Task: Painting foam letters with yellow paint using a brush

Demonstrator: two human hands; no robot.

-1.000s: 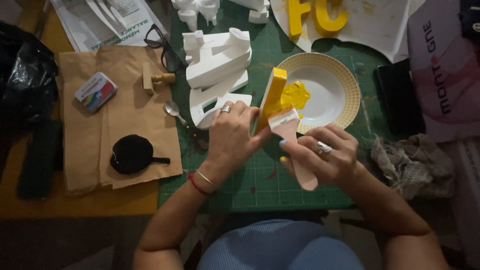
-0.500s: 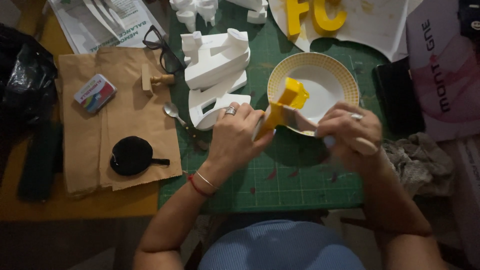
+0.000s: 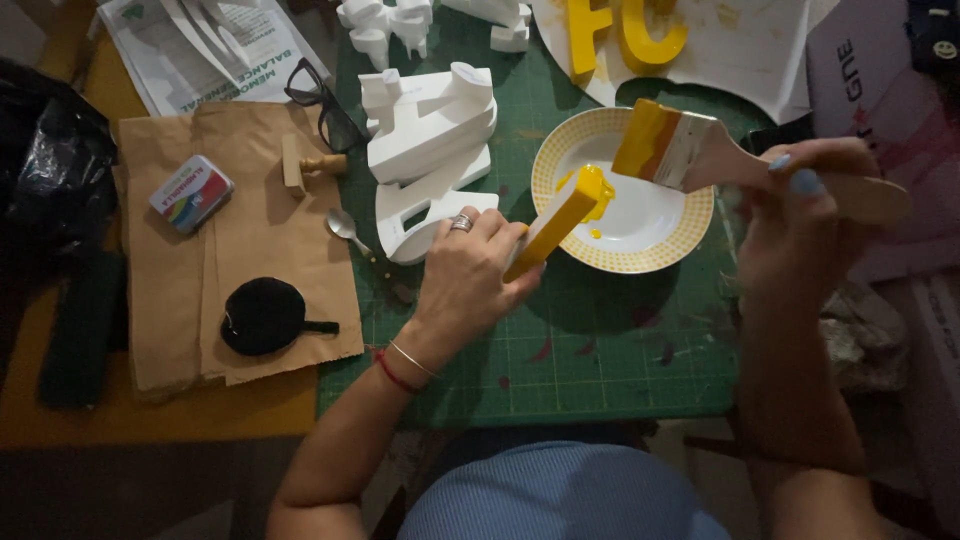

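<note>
My left hand (image 3: 470, 270) grips a yellow-painted foam piece (image 3: 560, 217), tilted up over the near edge of a white plate with a yellow patterned rim (image 3: 548, 150). Yellow paint (image 3: 597, 195) lies on the plate. My right hand (image 3: 800, 215) holds a wide flat paintbrush (image 3: 668, 148) by its wooden handle, its bristles yellow with paint, raised above the plate's right side and apart from the foam piece.
Unpainted white foam letters (image 3: 430, 135) lie on the green cutting mat (image 3: 600, 350). Yellow painted letters (image 3: 625, 30) rest on white paper at the top. Brown paper at the left carries a small tin (image 3: 190, 192), glasses (image 3: 320, 100), a spoon (image 3: 345, 228) and a black round object (image 3: 262, 315).
My right hand has lifted the brush off the foam piece and swung it up and to the right. My left hand has lowered the foam piece towards the plate.
</note>
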